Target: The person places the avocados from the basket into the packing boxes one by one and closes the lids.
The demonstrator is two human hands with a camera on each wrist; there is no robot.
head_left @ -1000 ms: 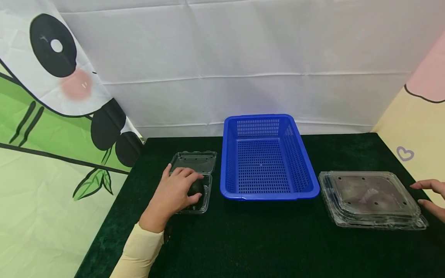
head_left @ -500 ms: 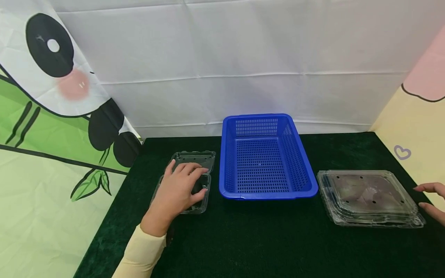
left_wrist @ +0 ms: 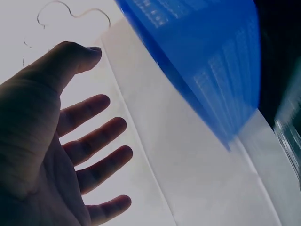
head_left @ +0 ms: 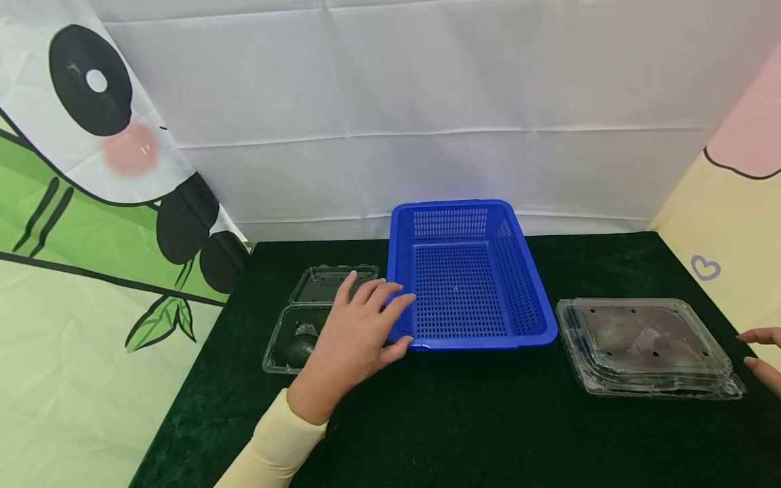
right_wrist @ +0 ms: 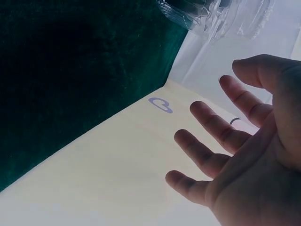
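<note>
In the head view my left hand (head_left: 354, 339) hovers at the left front of a blue basket (head_left: 543, 318), fingers spread and nothing held. The left wrist view shows its palm bare and the basket (left_wrist: 221, 61) apart from the fingers. Left of that hand lies a clear plastic clamshell box (head_left: 277, 339), lid folded back, with a dark rounded fruit (head_left: 299, 351) inside; its kind is unclear. My right hand (head_left: 765, 352) is partly seen at the right edge, beside a closed clear clamshell box (head_left: 653, 346). In the right wrist view its fingers (right_wrist: 202, 155) are relaxed, holding nothing.
Dark green cloth (head_left: 464, 420) covers the table. A white cloth backdrop (head_left: 427, 102) hangs behind it, with printed cloth panels on the left and right. Pale rounded contents, hard to make out, show through the closed box's lid.
My left hand first touched the dark fruit in the open box, then came off it and moved right toward the basket. The fruit stays in the box. My right hand shifted slightly right.
</note>
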